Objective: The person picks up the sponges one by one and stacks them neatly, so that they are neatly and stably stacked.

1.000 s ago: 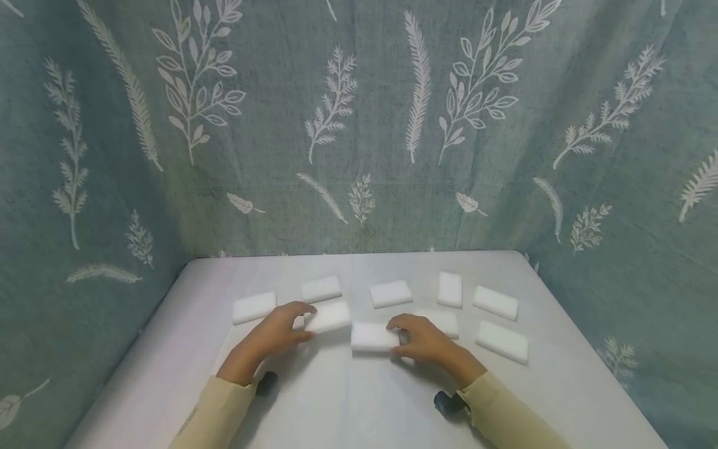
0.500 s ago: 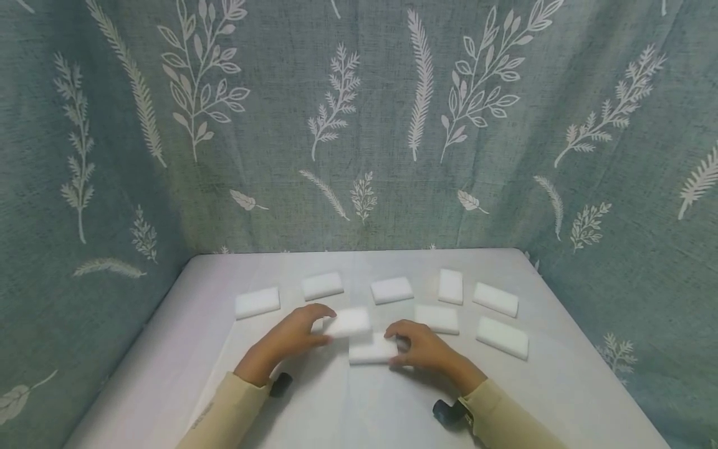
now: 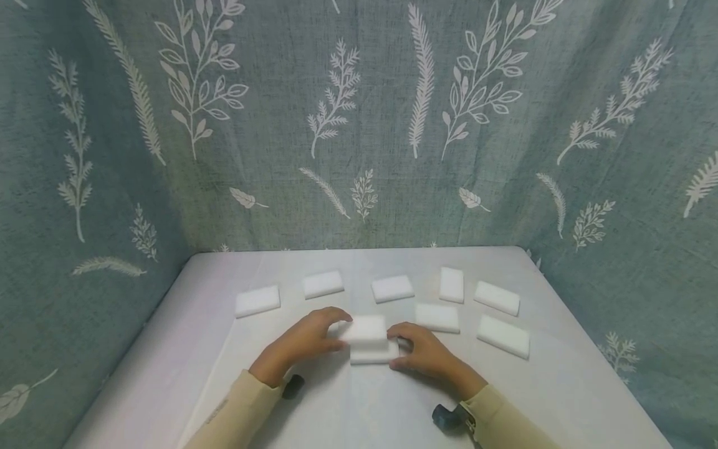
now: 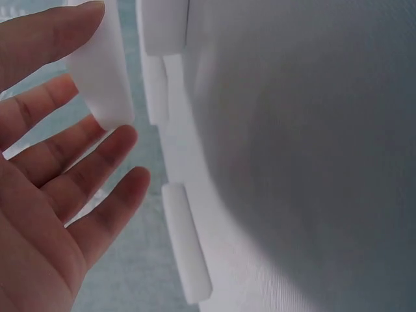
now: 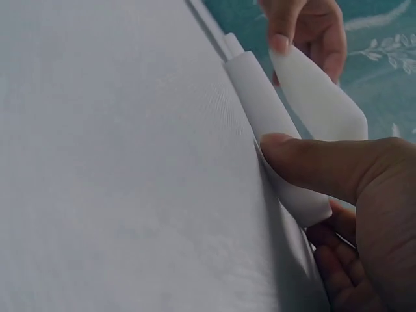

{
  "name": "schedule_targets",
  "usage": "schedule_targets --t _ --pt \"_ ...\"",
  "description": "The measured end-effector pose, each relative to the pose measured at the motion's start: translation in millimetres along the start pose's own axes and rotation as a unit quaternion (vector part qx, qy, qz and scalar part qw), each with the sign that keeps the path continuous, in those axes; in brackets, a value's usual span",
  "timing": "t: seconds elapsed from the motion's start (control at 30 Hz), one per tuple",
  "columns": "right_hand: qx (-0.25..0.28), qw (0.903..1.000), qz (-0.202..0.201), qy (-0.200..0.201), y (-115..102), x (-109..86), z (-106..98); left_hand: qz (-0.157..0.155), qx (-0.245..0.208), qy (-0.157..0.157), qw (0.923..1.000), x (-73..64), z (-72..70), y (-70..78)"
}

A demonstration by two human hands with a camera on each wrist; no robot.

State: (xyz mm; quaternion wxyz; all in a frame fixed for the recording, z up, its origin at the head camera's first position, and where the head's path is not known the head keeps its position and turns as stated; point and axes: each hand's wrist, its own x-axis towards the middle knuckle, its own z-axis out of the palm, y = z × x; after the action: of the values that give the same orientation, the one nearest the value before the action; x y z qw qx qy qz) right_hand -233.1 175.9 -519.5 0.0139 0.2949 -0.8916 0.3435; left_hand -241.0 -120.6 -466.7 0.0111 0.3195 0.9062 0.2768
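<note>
In the head view my left hand (image 3: 311, 338) pinches a white rectangular block (image 3: 366, 328) by its left end, thumb on the near side. This block is raised and overlaps a second white block (image 3: 371, 357) lying on the table. My right hand (image 3: 421, 350) grips that lower block by its right end. The left wrist view shows the raised block (image 4: 104, 75) between thumb and fingers, with the little finger free. In the right wrist view the raised block (image 5: 322, 97) hangs tilted above the lower block (image 5: 260, 97), where my thumb presses the near long side.
Several similar white blocks lie behind the hands, such as one at far left (image 3: 258, 302), one upright at the back (image 3: 451, 285) and one at right (image 3: 503, 337). The white table (image 3: 314, 411) is enclosed by green leaf-patterned cloth (image 3: 269, 137).
My left hand has carried its block rightward until it stands over the lower block. The lower block, in my right hand, first came slightly nearer and then stayed put.
</note>
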Motion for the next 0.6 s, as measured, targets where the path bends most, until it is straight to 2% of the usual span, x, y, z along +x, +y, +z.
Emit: schedule_targets --t 0.17,0.6 --pt "0.008 0.9998 0.003 0.019 1.2 -1.5 2.4 -0.006 0.000 -0.009 0.9999 3.3 3.9 1.9" --pt "0.057 0.9967 0.055 0.018 1.6 -3.0 1.4 -0.012 -0.005 -0.021 0.9997 6.2 10.7 5.0"
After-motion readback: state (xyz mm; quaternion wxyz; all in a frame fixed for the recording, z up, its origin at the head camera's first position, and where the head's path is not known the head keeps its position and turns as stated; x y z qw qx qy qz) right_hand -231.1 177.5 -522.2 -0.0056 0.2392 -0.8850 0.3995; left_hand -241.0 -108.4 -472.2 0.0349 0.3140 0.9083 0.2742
